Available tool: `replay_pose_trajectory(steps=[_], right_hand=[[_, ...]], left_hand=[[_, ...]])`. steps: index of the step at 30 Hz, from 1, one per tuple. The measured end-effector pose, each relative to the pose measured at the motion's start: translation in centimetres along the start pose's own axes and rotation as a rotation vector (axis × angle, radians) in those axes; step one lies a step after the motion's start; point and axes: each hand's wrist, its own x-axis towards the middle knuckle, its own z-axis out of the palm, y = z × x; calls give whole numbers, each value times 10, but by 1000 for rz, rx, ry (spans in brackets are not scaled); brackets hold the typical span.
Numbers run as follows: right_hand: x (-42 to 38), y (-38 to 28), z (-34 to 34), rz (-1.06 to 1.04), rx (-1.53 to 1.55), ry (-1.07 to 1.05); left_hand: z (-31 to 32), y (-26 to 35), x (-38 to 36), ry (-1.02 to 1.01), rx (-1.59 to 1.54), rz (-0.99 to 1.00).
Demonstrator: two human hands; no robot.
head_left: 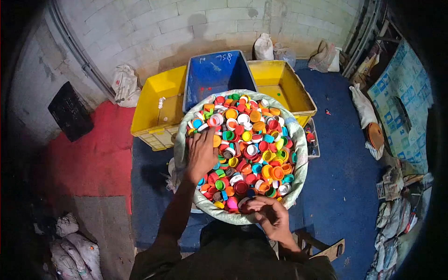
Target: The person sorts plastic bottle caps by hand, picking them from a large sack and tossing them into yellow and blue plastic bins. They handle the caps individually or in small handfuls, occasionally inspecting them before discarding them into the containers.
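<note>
A large pale woven sack (298, 161), its rim rolled outward, is heaped with many-coloured plastic bottle caps (252, 149). My left hand (202, 156) rests on the caps at the sack's left side. Its fingers stretch forward, and an orange cap (217, 141) lies beside its fingertips. At the sack's front rim is my right hand (273, 217), with bent fingers and the thumb apart from them. A pale cap (243, 203) lies near those fingertips; I see nothing clearly gripped in this hand.
Behind the sack stand a blue tub (219, 77) and two yellow crates, left (158, 100) and right (280, 81). The left crate holds a few small white pieces. White sacks (126, 86) line the wall. A small grey crate (313, 140) sits at the right on the blue floor covering (331, 177).
</note>
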Motion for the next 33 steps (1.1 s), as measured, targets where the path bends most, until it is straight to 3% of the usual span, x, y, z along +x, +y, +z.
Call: replay_pose_trajectory(steps=[10, 13, 16, 19, 22, 26, 28, 33], right_hand=[[10, -8, 2, -69, -168, 27], [11, -11, 2, -82, -220, 21], [10, -14, 3, -78, -218, 65], [9, -14, -3, -91, -272, 107], [14, -15, -7, -155, -392, 228], [18, -18, -24, -234, -695, 409], [21, -28, -34, -244, -932, 478], [29, -27, -52, -177, -979, 421]], left_hand=[[4, -6, 5, 44, 57, 61], [2, -9, 3, 73, -49, 56], [-7, -13, -2, 57, -262, -24], [-5, -18, -5, 62, -923, -233], [-27, -12, -11, -105, -1235, -394], [-18, -3, -34, -143, -1914, -423], [-16, 7, -42, -168, -2024, -490], [-26, 37, -55, -225, -2206, -678]])
